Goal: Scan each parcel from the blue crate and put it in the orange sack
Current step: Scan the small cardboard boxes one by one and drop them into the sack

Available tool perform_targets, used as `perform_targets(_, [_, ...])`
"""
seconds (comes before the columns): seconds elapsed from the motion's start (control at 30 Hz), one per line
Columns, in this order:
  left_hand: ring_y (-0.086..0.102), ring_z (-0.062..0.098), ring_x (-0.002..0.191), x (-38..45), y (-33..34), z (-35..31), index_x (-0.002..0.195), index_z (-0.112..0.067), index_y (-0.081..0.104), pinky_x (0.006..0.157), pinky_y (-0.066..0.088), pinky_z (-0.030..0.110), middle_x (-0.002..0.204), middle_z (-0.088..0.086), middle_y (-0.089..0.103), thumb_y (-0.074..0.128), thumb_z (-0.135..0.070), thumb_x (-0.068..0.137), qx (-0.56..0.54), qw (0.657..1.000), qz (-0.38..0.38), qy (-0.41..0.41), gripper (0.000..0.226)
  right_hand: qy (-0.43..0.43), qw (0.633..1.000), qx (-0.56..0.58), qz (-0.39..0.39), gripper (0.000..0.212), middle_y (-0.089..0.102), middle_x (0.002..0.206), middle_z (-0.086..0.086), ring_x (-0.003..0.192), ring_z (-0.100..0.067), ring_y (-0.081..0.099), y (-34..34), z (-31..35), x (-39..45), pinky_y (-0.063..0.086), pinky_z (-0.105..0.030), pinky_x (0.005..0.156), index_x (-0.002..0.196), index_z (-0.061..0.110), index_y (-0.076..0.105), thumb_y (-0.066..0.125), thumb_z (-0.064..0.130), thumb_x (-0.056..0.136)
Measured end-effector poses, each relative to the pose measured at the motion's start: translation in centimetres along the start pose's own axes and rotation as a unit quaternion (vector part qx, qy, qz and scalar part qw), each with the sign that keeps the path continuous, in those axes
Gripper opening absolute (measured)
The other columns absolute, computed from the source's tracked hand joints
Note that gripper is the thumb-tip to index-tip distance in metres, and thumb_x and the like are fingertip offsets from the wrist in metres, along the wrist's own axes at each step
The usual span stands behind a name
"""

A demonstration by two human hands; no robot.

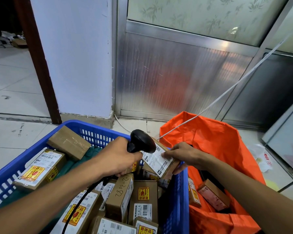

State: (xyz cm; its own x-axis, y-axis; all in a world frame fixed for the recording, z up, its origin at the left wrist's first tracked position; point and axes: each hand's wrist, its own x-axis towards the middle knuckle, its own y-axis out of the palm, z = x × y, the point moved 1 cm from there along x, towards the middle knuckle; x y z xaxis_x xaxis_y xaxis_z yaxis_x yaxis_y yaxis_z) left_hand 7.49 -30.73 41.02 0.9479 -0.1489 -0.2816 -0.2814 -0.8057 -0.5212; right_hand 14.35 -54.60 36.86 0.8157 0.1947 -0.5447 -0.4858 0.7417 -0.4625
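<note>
The blue crate [95, 133] fills the lower left and holds several brown cardboard parcels with white labels and yellow stickers. My left hand [118, 157] grips a black barcode scanner [141, 141], whose head points down at a small brown parcel [159, 160]. My right hand [183, 155] holds that parcel by its right end, white label facing up, above the crate's right rim. The orange sack [215, 142] stands open just right of the crate, and two parcels [213, 197] lie inside it.
The scanner's black cable [74, 210] runs down over the parcels in the crate. A white cord [227, 92] stretches from the upper right down to the sack's rim. A metal-and-glass partition [176, 73] and a white pillar [78, 56] stand behind. Tiled floor lies at left.
</note>
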Motion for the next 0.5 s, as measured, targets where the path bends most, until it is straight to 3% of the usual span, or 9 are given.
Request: perform_targets(0.5, [0.049,0.012,0.039,-0.63,-0.08,-0.53,0.083,-0.005,0.063,0.041,0.043,0.02,0.064,0.01,0.06,0.062,-0.024,0.098,0.008,1.0,0.004,0.0,0.024,0.004,1.0,0.008,-0.006,0.036,0.078,0.094,-0.014,0.085,-0.026,0.077,0.0,-0.08,0.16,0.064,-0.041,0.075,0.115,-0.003,0.064,0.066,0.027,0.096])
